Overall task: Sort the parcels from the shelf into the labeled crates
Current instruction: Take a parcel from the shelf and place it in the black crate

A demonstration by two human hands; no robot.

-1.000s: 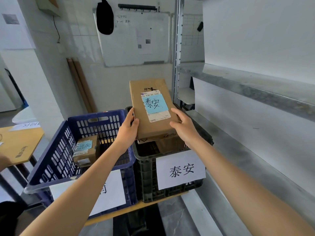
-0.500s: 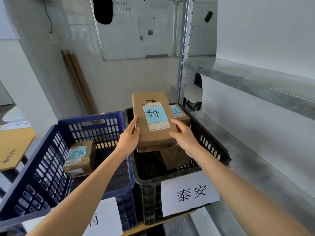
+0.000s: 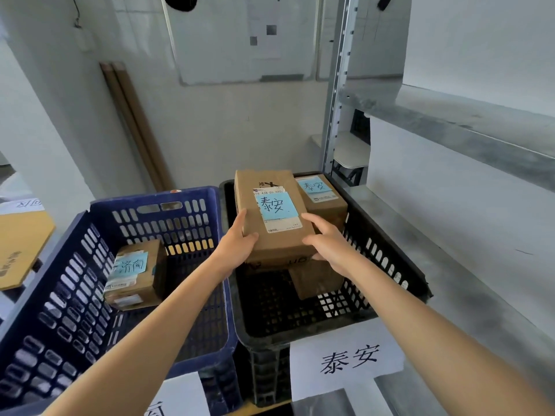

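Observation:
I hold a brown cardboard parcel (image 3: 270,232) with a blue note reading 泰安 over the black crate (image 3: 387,250). My left hand (image 3: 238,246) grips its left edge and my right hand (image 3: 327,243) grips its right edge. The black crate carries a white paper label 泰安 (image 3: 348,360) on its front. Inside it a second parcel with a blue 泰安 note (image 3: 324,202) lies at the back, and another brown box (image 3: 315,282) sits partly under the held parcel. The blue crate (image 3: 75,310) to the left holds a parcel marked 济南 (image 3: 135,274).
A grey metal shelf (image 3: 480,127) runs along the right, with its upright post (image 3: 336,115) just behind the black crate. A wooden table (image 3: 18,244) stands at far left. Long cardboard tubes (image 3: 132,121) lean on the back wall below a whiteboard (image 3: 240,40).
Both hands have lowered the parcel towards the black crate, and the view has tilted down and closer, so the crate interior and the boxes in it show more fully.

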